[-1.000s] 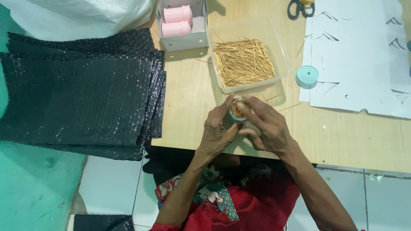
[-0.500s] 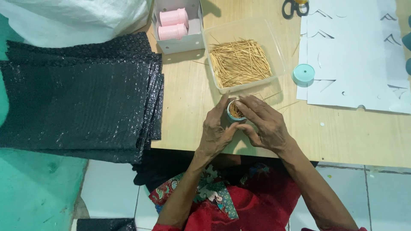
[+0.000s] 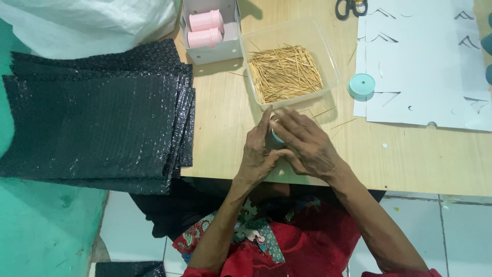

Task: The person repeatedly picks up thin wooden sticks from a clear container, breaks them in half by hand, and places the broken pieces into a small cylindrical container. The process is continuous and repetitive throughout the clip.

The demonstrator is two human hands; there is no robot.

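- Left hand point(image 3: 258, 154) cupped against a small teal container point(image 3: 277, 136), fingers raised along its near side; right hand point(image 3: 307, 146) folded over the top of the same container, fingers closed across it; both hands grasping it together
- Container mostly hidden between the palms, only a sliver of teal rim showing; held just above the wooden table point(image 3: 410, 159), near the table's front edge, just in front of the clear plastic tray point(image 3: 328, 56)
- Tray heaped with thin wooden sticks point(image 3: 284, 72); a few loose sticks scattered on the table just beside the hands
- Round teal lid point(image 3: 361, 86) resting at the edge of a white paper sheet point(image 3: 420, 66), to the right of the tray, well apart from the hands
- White box point(image 3: 215, 48) behind and left of the tray, holding two pink cylindrical containers point(image 3: 205, 30) lying side by side
- Stack of black bubble-wrap sheets point(image 3: 92, 118) covering the left end of the table, overhanging its edge
- Black-handled scissors point(image 3: 351, 7) at the top edge, partly cut off
- White woven sack point(image 3: 87, 23) at the upper left, behind the black stack
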